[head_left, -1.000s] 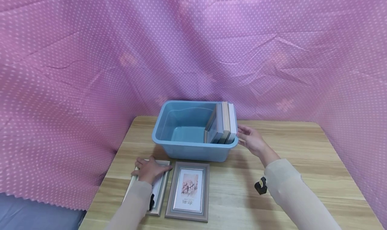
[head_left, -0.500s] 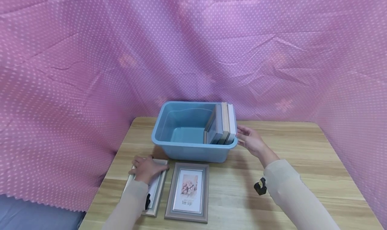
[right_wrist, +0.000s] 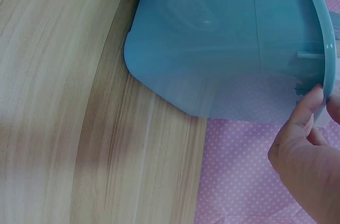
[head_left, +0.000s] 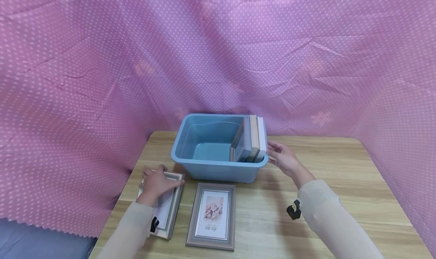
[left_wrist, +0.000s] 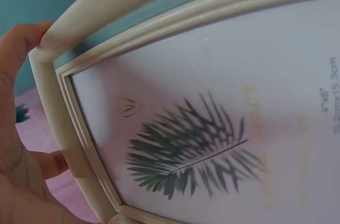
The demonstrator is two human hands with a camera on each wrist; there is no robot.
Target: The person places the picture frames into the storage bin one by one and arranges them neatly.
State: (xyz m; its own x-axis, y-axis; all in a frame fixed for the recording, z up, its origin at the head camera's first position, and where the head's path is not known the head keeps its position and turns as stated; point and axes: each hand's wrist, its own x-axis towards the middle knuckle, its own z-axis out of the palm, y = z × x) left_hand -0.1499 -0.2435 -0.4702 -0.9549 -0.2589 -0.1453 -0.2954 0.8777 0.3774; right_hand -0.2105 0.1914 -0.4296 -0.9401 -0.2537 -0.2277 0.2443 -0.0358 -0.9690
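Observation:
My left hand (head_left: 157,183) grips a cream picture frame (head_left: 175,202) near its far end, thumb at the right edge and fingers over the far left. In the left wrist view, the frame shows a dark green leaf print (left_wrist: 186,155). At the right end of a blue plastic bin (head_left: 218,172), my right hand (head_left: 285,160) pinches the rim between thumb and fingers, as the right wrist view shows. Several picture frames (head_left: 247,139) stand on edge inside the bin, against its right wall.
A taupe picture frame (head_left: 231,213) with a flower print lies flat in front of the bin. All stands on a wooden table (head_left: 344,183). Pink dotted cloth (head_left: 289,62) hangs behind and at both sides. Black cameras (head_left: 293,209) are strapped at the wrists.
My left hand has moved left and a little away from me, and the cream picture frame has shifted with it, apart from the taupe one. My right hand stays at the bin's rim.

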